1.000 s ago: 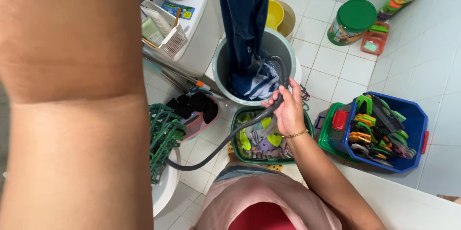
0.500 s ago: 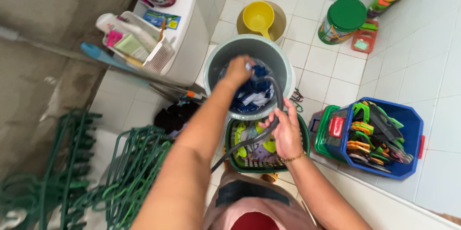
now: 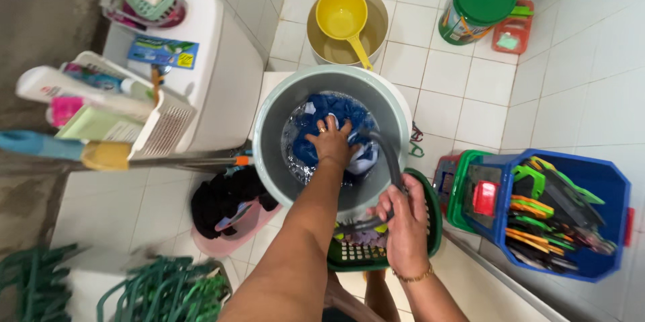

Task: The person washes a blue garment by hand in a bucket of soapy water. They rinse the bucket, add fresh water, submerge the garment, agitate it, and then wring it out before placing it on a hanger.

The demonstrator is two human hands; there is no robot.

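Rinse step in hand: left hand (image 3: 332,142) spread, pressing blue garment (image 3: 327,112) into water in grey bucket (image 3: 269,134) — right hand (image 3: 405,218) gripping black hose (image 3: 388,154) at rim. Next move likely calls for kneading — hose held steady.

The green laundry basket (image 3: 430,221) sits mostly hidden behind the right hand (image 3: 405,228) and grey bucket (image 3: 269,140). The green hangers (image 3: 161,292) run off the bottom edge (the blue cloth (image 3: 336,110) blurs underwater).

White-tiled floor (image 3: 463,103) and wall (image 3: 591,60), grey concrete patch (image 3: 40,33) at left.
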